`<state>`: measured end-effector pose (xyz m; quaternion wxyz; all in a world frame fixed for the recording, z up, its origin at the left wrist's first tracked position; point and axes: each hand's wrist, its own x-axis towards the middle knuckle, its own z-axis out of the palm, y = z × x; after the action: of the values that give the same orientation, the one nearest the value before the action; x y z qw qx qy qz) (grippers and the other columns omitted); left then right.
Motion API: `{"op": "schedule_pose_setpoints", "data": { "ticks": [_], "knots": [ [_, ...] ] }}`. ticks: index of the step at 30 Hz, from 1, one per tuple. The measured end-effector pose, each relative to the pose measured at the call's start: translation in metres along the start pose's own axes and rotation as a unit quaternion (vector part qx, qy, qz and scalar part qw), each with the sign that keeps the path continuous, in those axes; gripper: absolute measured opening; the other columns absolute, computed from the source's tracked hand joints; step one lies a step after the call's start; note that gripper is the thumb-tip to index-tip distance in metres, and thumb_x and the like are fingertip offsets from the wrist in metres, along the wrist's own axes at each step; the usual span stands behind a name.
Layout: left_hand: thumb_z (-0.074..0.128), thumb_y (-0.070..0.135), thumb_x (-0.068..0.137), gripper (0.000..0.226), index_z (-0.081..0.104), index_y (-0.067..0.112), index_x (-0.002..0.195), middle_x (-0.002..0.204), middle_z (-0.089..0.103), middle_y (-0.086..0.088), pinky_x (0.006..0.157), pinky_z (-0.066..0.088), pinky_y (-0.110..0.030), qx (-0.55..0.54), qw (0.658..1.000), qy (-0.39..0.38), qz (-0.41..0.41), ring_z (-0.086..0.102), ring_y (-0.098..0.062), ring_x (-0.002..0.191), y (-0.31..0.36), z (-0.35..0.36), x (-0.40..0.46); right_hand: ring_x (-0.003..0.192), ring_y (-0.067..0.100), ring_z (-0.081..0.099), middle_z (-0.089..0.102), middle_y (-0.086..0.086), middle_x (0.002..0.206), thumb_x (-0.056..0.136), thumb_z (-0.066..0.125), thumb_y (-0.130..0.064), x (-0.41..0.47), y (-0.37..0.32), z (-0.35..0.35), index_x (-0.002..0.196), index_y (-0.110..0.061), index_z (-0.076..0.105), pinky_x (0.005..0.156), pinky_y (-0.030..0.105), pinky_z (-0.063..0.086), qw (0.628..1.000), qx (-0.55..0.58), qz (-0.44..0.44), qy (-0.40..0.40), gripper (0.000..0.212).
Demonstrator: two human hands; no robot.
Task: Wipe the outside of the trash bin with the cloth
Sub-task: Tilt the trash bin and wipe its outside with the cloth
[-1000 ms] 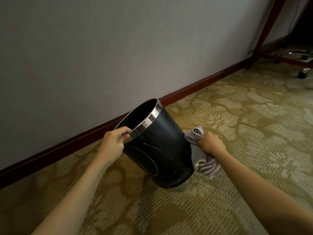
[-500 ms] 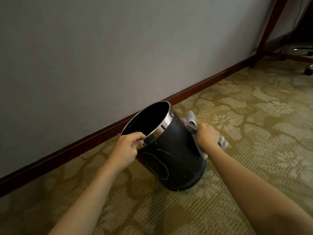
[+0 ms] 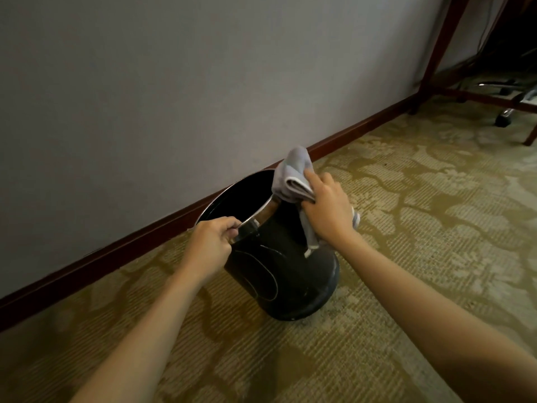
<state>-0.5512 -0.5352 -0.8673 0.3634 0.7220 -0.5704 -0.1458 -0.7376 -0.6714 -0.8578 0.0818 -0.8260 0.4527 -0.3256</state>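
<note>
A black round trash bin (image 3: 279,274) with a shiny metal rim stands tilted toward the wall on the carpet. My left hand (image 3: 210,245) grips the near part of that rim. My right hand (image 3: 328,212) clutches a bunched grey cloth (image 3: 292,177) and presses it against the bin's upper right side, at the rim. Part of the cloth hangs down the bin's wall below my palm. The bin's inside looks dark and its far wall is hidden.
A grey wall with a dark red baseboard (image 3: 357,130) runs just behind the bin. Patterned olive carpet (image 3: 421,228) spreads to the right and front. A wooden table leg (image 3: 436,50) and an office chair's wheeled base (image 3: 505,114) stand at the far right.
My right hand has carried the cloth up the bin's right side from near the base to the rim. The bin has tipped more upright, with my left hand still on the rim.
</note>
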Motion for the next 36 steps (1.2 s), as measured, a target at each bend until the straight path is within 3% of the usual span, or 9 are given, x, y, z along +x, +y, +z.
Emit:
{"op": "schedule_pose_setpoints", "data": {
  "ticks": [5, 11, 16, 20, 24, 27, 29, 32, 36],
  "knots": [
    [0.051, 0.002, 0.092, 0.029, 0.070, 0.024, 0.092, 0.080, 0.058, 0.018, 0.064, 0.037, -0.010, -0.003, 0.999, 0.018, -0.028, 0.056, 0.002, 0.079, 0.001, -0.001, 0.001, 0.108, 0.027, 0.050, 0.048, 0.011, 0.123, 0.091, 0.047, -0.015, -0.044, 0.027, 0.023, 0.140, -0.011, 0.035, 0.087, 0.037, 0.044, 0.980, -0.188, -0.015, -0.064, 0.051],
    [0.053, 0.005, 0.092, 0.024, 0.069, 0.015, 0.106, 0.082, 0.050, 0.023, 0.063, 0.031, -0.006, 0.019, 0.998, 0.041, -0.052, 0.051, 0.002, 0.081, -0.001, -0.004, 0.000, 0.107, 0.039, 0.052, 0.037, 0.017, 0.130, 0.095, 0.046, -0.011, -0.077, 0.066, 0.031, 0.121, -0.001, 0.046, 0.076, 0.042, 0.044, 0.927, -0.164, 0.213, -0.259, 0.028],
    [0.055, 0.005, 0.091, 0.024, 0.069, 0.017, 0.106, 0.089, 0.059, 0.009, 0.062, 0.034, -0.009, 0.037, 0.997, 0.049, -0.052, 0.054, -0.007, 0.086, 0.008, 0.009, 0.004, 0.089, 0.037, 0.060, 0.037, 0.017, 0.130, 0.092, 0.053, -0.017, -0.043, 0.021, 0.021, 0.120, -0.002, 0.045, 0.063, 0.038, 0.046, 0.984, -0.052, 0.122, -0.122, 0.033],
    [0.057, 0.008, 0.089, 0.022, 0.071, 0.024, 0.086, 0.076, 0.060, 0.012, 0.059, 0.038, -0.019, 0.066, 0.993, 0.070, -0.074, 0.057, -0.011, 0.076, 0.017, 0.011, 0.013, 0.084, 0.027, 0.055, 0.045, 0.016, 0.118, 0.083, 0.062, -0.011, -0.039, -0.008, 0.021, 0.132, -0.004, 0.043, 0.055, 0.033, 0.050, 0.998, -0.053, -0.006, -0.026, 0.053],
    [0.059, 0.009, 0.089, 0.019, 0.072, 0.023, 0.089, 0.073, 0.050, 0.021, 0.063, 0.038, -0.022, 0.060, 0.990, 0.076, -0.098, 0.053, -0.008, 0.076, 0.013, 0.006, 0.015, 0.091, 0.032, 0.057, 0.053, 0.019, 0.114, 0.078, 0.062, -0.001, -0.059, 0.012, 0.031, 0.132, 0.002, 0.045, 0.062, 0.035, 0.050, 0.985, -0.148, -0.062, -0.057, 0.057],
    [0.060, 0.013, 0.090, 0.017, 0.072, 0.022, 0.096, 0.078, 0.052, 0.020, 0.068, 0.040, -0.025, 0.054, 0.988, 0.084, -0.115, 0.051, -0.009, 0.081, 0.004, 0.001, 0.015, 0.100, 0.028, 0.051, 0.045, 0.012, 0.119, 0.087, 0.052, -0.005, -0.080, 0.047, 0.037, 0.134, -0.003, 0.037, 0.076, 0.033, 0.048, 0.961, -0.220, -0.008, -0.167, 0.049],
    [0.060, 0.014, 0.090, 0.018, 0.071, 0.021, 0.102, 0.080, 0.052, 0.019, 0.071, 0.040, -0.025, 0.042, 0.988, 0.089, -0.122, 0.050, -0.008, 0.083, -0.001, 0.000, 0.014, 0.095, 0.026, 0.050, 0.043, 0.010, 0.115, 0.090, 0.047, -0.003, -0.089, 0.060, 0.037, 0.128, -0.005, 0.039, 0.069, 0.032, 0.045, 0.953, -0.231, 0.033, -0.194, 0.038],
    [0.060, 0.016, 0.090, 0.020, 0.071, 0.024, 0.103, 0.078, 0.052, 0.023, 0.063, 0.036, -0.017, 0.036, 0.989, 0.097, -0.107, 0.050, -0.004, 0.081, -0.004, 0.001, 0.012, 0.096, 0.027, 0.051, 0.040, 0.012, 0.121, 0.086, 0.052, -0.002, -0.081, 0.051, 0.035, 0.136, -0.006, 0.032, 0.062, 0.029, 0.039, 0.966, -0.192, 0.037, -0.168, 0.053],
    [0.061, 0.018, 0.089, 0.020, 0.072, 0.029, 0.102, 0.077, 0.053, 0.022, 0.075, 0.046, -0.029, 0.012, 0.989, 0.081, -0.119, 0.054, -0.009, 0.086, 0.000, 0.001, 0.015, 0.101, 0.028, 0.052, 0.043, 0.017, 0.128, 0.080, 0.061, -0.002, -0.050, -0.004, 0.033, 0.144, -0.011, 0.031, 0.068, 0.032, 0.054, 0.989, -0.102, -0.079, -0.076, 0.071]
  ]
}}
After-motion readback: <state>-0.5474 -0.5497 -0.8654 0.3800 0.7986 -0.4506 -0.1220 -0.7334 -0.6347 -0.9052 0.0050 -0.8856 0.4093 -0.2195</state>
